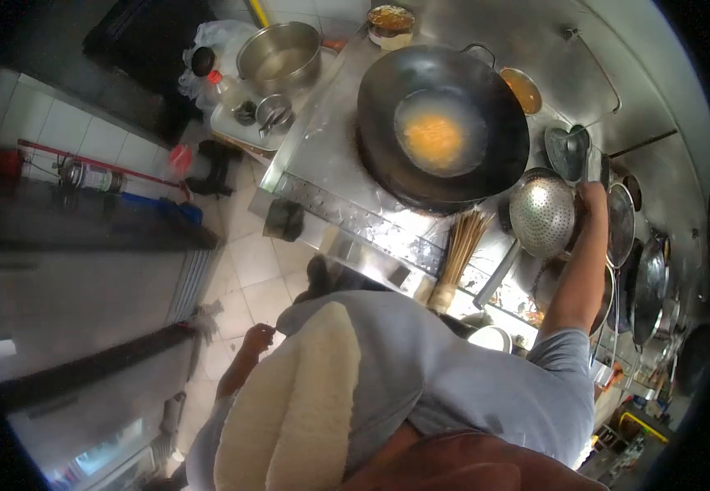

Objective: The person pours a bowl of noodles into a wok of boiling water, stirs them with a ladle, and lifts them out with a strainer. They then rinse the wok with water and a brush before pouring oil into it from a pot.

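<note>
My right hand (592,196) reaches to the back right of the stove, its fingers closed at a grey metal piece (595,166) whose kind I cannot make out. Just left of it rests a perforated metal strainer ladle (541,214). Beyond the hand stands a dark, shiny vessel (566,151). My left hand (258,337) hangs low by my side, fingers curled, with nothing visible in them. A large black wok (379,123) sits on the stove, holding cloudy liquid with an orange-yellow mass (434,139) in its middle.
A bamboo brush (463,250) lies at the stove's front. Several pans and strainers (649,286) hang or lean at right. A metal pot (279,61) and a red-capped bottle (225,88) stand at left. A bent pipe (600,69) juts from the back wall.
</note>
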The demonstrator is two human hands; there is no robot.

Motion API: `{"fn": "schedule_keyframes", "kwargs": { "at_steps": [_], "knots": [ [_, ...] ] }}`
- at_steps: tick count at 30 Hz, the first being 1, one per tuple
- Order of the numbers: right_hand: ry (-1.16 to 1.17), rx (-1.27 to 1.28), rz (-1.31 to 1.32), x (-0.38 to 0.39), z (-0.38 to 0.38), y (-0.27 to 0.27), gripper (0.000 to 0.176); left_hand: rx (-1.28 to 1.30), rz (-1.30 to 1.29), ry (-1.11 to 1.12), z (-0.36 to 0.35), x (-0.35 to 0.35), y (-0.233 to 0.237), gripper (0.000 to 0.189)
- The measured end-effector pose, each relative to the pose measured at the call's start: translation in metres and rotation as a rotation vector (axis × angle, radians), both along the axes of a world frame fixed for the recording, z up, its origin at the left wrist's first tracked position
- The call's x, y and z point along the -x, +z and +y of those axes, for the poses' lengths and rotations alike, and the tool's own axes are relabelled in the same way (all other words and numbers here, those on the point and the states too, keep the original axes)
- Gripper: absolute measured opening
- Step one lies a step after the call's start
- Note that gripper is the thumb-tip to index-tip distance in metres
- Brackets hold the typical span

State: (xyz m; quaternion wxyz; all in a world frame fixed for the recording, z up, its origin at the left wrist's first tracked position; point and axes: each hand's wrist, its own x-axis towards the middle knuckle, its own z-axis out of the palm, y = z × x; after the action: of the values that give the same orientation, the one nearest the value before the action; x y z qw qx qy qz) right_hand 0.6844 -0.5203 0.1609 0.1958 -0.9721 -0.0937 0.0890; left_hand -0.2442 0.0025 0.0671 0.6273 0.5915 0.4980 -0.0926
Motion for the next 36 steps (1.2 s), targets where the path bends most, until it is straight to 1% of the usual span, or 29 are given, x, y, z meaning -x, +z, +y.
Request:
{"fn": "schedule_keyframes", "kwargs": {
  "at_steps": [1,2,3,4,5,6,7,8,9,11,12,14,15,16,18,19,20,21,22,24,25,27,29,31,32,33,34,35,36],
  "knots": [
    [0.058,0.089,-0.026,-0.011,-0.008,-0.024,0.019,-0.014,0.098,-0.013,-0.006,-0.008,0.020,0.022],
    [-0.068,-0.159,0.209,0.013,0.011,-0.005,0.018,-0.091,0.255,-0.141,-0.005,-0.007,0.026,0.018],
    [-0.262,-0.438,0.424,0.036,0.029,0.013,0.018,-0.090,0.259,-0.133,-0.006,-0.001,0.017,0.018],
    [-0.481,-0.646,0.584,0.064,0.051,0.036,0.017,-0.048,0.394,-0.100,-0.005,0.015,-0.008,0.017],
    [-0.471,-0.643,0.591,0.080,0.063,0.059,0.017,-0.004,0.528,-0.065,-0.003,0.029,-0.021,0.017],
    [-0.617,-0.940,0.618,0.093,0.070,0.079,0.016,-0.001,0.532,-0.055,0.000,0.040,-0.018,0.017],
    [-0.766,-1.239,0.635,0.098,0.075,0.087,0.015,-0.273,0.201,-0.274,0.003,0.051,-0.015,0.018],
    [-0.778,-1.449,0.616,0.074,0.060,0.065,0.013,-0.540,-0.141,-0.488,0.008,0.061,-0.012,0.019],
    [-0.777,-1.445,0.619,0.061,0.056,0.063,0.013,-0.537,-0.139,-0.485,0.017,0.072,-0.026,0.019],
    [-0.568,-1.487,0.682,0.051,0.051,0.063,0.016,-0.914,-0.100,-1.209,0.032,0.084,-0.066,0.020],
    [-0.660,-1.443,0.575,0.071,0.072,0.086,0.015,-0.912,-0.102,-1.211,0.026,0.076,-0.055,0.020],
    [-0.598,-1.416,0.563,0.070,0.082,0.097,0.013,-0.072,0.216,-0.027,0.005,0.036,-0.013,0.018],
    [-0.534,-1.388,0.553,0.067,0.084,0.100,0.011,-0.071,0.216,-0.033,0.004,0.028,-0.013,0.018],
    [-0.541,-1.388,0.549,0.066,0.082,0.103,0.011,-0.077,0.165,-0.038,0.004,0.022,-0.011,0.019],
    [-0.418,-1.187,0.580,0.059,0.079,0.107,0.011,-0.085,0.108,-0.044,0.010,0.009,-0.011,0.019],
    [-0.420,-1.187,0.578,0.058,0.076,0.105,0.011,-0.179,0.111,-0.176,0.013,0.005,-0.012,0.019],
    [-0.416,-1.080,0.553,0.058,0.071,0.103,0.013,-0.270,0.113,-0.309,0.016,0.001,-0.013,0.020],
    [-0.411,-0.972,0.527,0.058,0.066,0.101,0.018,-0.266,0.113,-0.312,0.018,-0.005,-0.010,0.020],
    [-0.414,-0.970,0.525,0.068,0.067,0.104,0.018,-0.257,0.189,-0.319,0.020,-0.011,-0.009,0.020],
    [-0.133,-0.130,-0.004,0.103,0.076,0.107,0.036,-0.250,0.264,-0.323,0.022,-0.016,-0.007,0.019],
    [-0.129,-0.130,-0.004,0.121,0.083,0.108,0.036,-0.238,0.222,-0.304,0.022,-0.017,-0.007,0.020],
    [-0.093,0.268,-0.262,0.160,0.090,0.106,0.051,-0.222,0.187,-0.281,0.024,-0.005,-0.026,0.021],
    [-0.188,0.172,-0.216,0.193,0.088,0.098,0.054,-0.405,0.169,-0.513,0.025,0.010,-0.057,0.023],
    [-0.200,0.120,-0.194,0.229,0.086,0.090,0.055,-0.796,0.180,-0.725,0.027,0.006,-0.066,0.026],
    [-0.225,0.067,-0.183,0.246,0.087,0.087,0.055,-0.352,0.241,-0.162,0.030,-0.001,-0.081,0.025],
    [-0.222,0.067,-0.175,0.263,0.093,0.087,0.055,-0.813,0.284,-0.573,0.035,-0.024,-0.068,0.024],
    [-0.285,0.020,-0.156,0.280,0.101,0.088,0.056,-0.853,0.447,-0.636,0.041,-0.067,-0.035,0.024],
    [-0.351,-0.027,-0.136,0.294,0.101,0.087,0.056,-0.945,0.297,-0.380,0.047,-0.080,-0.034,0.026],
    [-0.309,0.023,-0.276,0.298,0.085,0.060,0.049,-0.937,0.171,-0.130,0.044,-0.127,0.019,0.025]
  ]
}}
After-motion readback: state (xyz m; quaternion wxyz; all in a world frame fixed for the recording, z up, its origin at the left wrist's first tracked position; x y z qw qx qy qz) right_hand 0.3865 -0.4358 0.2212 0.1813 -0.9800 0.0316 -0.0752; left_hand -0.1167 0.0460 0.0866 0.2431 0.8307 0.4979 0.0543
